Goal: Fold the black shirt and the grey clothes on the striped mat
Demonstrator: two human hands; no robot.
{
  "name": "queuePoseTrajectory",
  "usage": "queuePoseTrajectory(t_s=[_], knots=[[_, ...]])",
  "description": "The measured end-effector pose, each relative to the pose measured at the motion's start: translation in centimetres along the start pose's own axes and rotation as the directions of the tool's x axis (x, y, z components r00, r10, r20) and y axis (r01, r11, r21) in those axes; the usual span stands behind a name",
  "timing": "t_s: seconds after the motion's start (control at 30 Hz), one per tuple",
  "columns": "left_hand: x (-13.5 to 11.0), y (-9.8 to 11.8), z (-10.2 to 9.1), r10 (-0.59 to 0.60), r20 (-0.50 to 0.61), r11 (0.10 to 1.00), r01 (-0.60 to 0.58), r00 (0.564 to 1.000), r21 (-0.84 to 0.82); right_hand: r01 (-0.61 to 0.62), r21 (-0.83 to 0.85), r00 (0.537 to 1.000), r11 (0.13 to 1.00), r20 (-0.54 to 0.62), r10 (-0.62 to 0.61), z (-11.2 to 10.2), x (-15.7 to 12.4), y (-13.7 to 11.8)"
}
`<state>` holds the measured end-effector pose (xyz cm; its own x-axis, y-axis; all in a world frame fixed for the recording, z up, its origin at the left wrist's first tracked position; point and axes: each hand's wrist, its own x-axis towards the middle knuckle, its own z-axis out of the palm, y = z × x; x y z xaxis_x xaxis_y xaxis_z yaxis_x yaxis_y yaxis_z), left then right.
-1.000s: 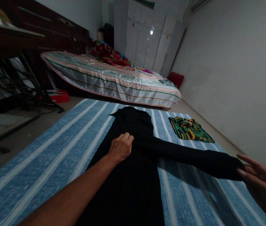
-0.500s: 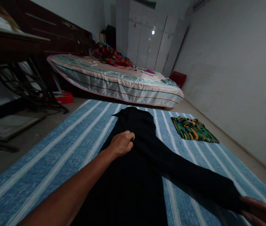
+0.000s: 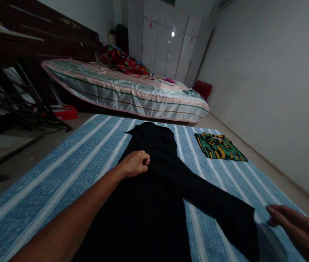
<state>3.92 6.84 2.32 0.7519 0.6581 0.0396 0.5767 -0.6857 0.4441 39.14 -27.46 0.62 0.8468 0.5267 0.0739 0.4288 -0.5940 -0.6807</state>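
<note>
A black long-sleeved garment (image 3: 154, 196) lies flat on a blue and white striped mat (image 3: 69, 171). My left hand (image 3: 134, 164) is closed on the fabric near the shoulder, fingers curled into it. One black sleeve (image 3: 214, 203) runs out to the lower right. My right hand (image 3: 298, 231) hovers beside the sleeve's end at the bottom right, fingers stretched out, holding nothing.
A folded green, yellow and black patterned cloth (image 3: 218, 146) lies on the mat's far right. Beyond the mat a mattress (image 3: 124, 92) with bright bedding rests on the floor. White wardrobes (image 3: 170, 43) stand at the back, a grey wall runs along the right, dark furniture on the left.
The sleeve has swung down and toward me across the mat. My right hand has let go of its end and now hovers open beside it. My left hand stays pressed on the garment.
</note>
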Motion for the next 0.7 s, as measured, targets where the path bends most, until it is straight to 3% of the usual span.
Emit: queuePoseTrajectory(t_s=[0.03, 0.1, 0.17, 0.23, 0.3, 0.47, 0.57, 0.7], knots=[[0.0, -0.1, 0.0, -0.006, 0.004, 1.000, 0.006, 1.000, 0.002, 0.030, -0.019, 1.000, 0.999, -0.001, -0.030, 0.4, 1.1, -0.6], [0.0, 0.0, 0.0, -0.018, 0.016, 1.000, 0.018, 1.000, 0.016, 0.121, -0.067, 0.981, 0.990, 0.159, -0.109, 1.7, 2.7, -1.6], [0.0, 0.2, 0.0, -0.026, 0.027, 0.999, 0.025, 0.999, 0.030, 0.272, -0.132, 0.908, 0.953, 0.365, -0.208, 3.1, 3.6, -2.2], [0.0, 0.4, 0.0, -0.030, 0.036, 0.999, 0.028, 0.999, 0.041, 0.413, -0.189, 0.836, 0.891, 0.467, -0.289, 3.9, 3.6, -2.4], [0.0, 0.4, 0.0, -0.033, 0.039, 0.998, 0.031, 0.999, 0.053, 0.495, -0.235, 0.811, 0.837, 0.470, -0.348, 4.1, 3.1, -2.4], [0.3, -0.3, 0.4, -0.018, 0.041, 0.997, 0.015, 0.999, 0.078, 0.567, -0.286, 0.813, 0.772, 0.345, -0.469, 3.0, -0.6, -2.1], [0.5, -0.4, 0.5, -0.013, 0.047, 0.995, 0.009, 0.999, 0.096, 0.609, -0.266, 0.775, 0.747, 0.402, -0.488, 3.3, -3.2, -1.8], [0.5, -0.1, 0.3, -0.012, 0.048, 0.995, 0.007, 0.999, 0.104, 0.578, -0.271, 0.782, 0.770, 0.454, -0.427, 4.4, -4.6, -1.3]])
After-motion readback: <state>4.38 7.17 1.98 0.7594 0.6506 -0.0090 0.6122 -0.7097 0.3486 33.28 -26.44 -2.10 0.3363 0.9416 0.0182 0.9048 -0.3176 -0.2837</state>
